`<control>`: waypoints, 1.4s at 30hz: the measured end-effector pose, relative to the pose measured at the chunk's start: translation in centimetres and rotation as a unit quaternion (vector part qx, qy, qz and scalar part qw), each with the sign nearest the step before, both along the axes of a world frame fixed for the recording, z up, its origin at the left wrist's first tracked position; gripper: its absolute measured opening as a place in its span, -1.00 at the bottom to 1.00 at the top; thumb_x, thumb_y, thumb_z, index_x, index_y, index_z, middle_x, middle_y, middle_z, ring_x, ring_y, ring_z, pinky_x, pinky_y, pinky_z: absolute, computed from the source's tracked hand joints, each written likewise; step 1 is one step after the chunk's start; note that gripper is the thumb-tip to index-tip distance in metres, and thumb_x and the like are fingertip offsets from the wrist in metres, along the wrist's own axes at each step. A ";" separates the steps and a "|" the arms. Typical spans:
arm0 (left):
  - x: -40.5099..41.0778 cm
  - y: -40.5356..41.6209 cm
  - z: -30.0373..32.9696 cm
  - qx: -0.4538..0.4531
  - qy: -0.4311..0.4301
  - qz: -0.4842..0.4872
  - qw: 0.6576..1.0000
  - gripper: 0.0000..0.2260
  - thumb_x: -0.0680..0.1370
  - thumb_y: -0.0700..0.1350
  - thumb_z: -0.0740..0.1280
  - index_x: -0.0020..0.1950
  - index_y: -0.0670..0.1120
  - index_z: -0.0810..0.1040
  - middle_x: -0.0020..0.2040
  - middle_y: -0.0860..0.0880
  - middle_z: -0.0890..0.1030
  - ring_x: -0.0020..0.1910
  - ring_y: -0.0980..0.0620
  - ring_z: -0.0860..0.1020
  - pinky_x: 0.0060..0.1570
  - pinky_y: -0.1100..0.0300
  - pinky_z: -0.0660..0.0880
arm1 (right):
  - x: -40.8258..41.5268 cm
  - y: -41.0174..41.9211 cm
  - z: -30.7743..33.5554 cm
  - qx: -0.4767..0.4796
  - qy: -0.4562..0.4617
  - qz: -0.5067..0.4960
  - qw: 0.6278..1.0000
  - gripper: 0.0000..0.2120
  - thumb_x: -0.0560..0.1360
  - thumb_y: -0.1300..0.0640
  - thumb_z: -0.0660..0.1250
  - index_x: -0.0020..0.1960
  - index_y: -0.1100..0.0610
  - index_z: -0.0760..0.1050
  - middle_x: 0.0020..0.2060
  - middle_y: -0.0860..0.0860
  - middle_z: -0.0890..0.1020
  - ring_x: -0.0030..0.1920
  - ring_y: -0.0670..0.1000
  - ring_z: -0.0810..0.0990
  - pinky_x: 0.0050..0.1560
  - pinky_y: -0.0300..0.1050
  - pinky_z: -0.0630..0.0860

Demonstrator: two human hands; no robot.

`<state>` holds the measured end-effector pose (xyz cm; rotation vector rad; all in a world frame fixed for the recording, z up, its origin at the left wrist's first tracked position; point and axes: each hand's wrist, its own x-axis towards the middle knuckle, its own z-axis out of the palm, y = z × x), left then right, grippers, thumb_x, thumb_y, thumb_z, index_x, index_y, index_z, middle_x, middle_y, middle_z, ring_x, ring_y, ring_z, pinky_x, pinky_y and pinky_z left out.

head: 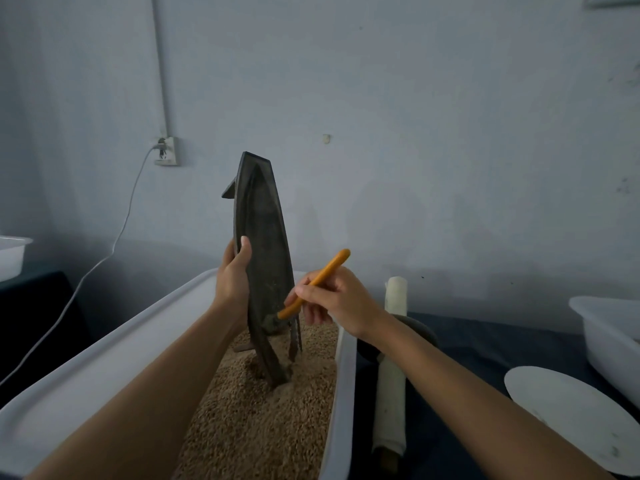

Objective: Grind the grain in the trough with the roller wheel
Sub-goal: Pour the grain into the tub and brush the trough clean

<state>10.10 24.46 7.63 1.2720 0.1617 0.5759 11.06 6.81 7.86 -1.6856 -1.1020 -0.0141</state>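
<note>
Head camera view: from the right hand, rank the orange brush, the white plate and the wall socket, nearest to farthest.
1. Orange brush: in the right hand itself, its tip against the dark trough.
2. White plate: on the dark table, lower right of that hand.
3. Wall socket: on the far wall, upper left, beyond the trough.

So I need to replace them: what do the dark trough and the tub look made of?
The trough looks like cast iron or similar dark metal: matte, thin-walled, dusty. The tub seems to be white plastic: smooth, with a rounded, faintly glossy rim.
</note>
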 end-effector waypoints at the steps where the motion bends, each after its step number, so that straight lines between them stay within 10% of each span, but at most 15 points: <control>1: 0.0 0.0 0.0 -0.003 0.000 0.003 1.000 -0.50 0.58 0.20 0.13 0.47 0.04 0.25 0.41 -0.07 0.38 0.36 -0.16 0.37 0.31 -0.20 0.34 | -0.1 -0.3 0.1 0.004 0.007 0.004 1.000 -0.76 0.61 0.23 0.23 -0.12 0.30 0.61 -0.46 0.11 0.56 -0.48 -0.05 0.51 -0.40 -0.32 0.43; 26: -0.2 0.3 0.3 -0.050 -0.076 0.043 0.995 -0.55 0.59 0.16 0.15 0.46 0.08 0.25 0.40 -0.03 0.38 0.37 -0.13 0.35 0.33 -0.24 0.29 | -2.2 -0.4 0.3 0.113 0.128 -0.133 0.976 -0.68 0.57 0.30 0.18 -0.32 0.31 0.55 -0.58 0.06 0.50 -0.64 -0.12 0.42 -0.59 -0.37 0.32; 33: -0.2 0.1 0.4 -0.046 -0.082 0.061 0.994 -0.54 0.59 0.16 0.14 0.47 0.07 0.25 0.41 0.01 0.36 0.38 -0.08 0.34 0.36 -0.16 0.29 | -2.2 1.7 1.0 0.094 0.139 -0.088 0.982 -0.75 0.63 0.23 0.17 -0.07 0.31 0.58 -0.34 0.14 0.61 -0.38 0.00 0.57 -0.34 -0.24 0.52; 42: -0.6 0.2 0.8 0.011 -0.117 0.065 0.991 -0.60 0.62 0.07 0.16 0.45 0.04 0.29 0.36 -0.01 0.42 0.33 -0.07 0.39 0.33 -0.16 0.34 | -3.2 -0.6 0.1 0.078 0.158 -0.170 0.970 -0.68 0.57 0.27 0.17 -0.29 0.32 0.55 -0.61 0.02 0.49 -0.64 -0.13 0.41 -0.59 -0.39 0.30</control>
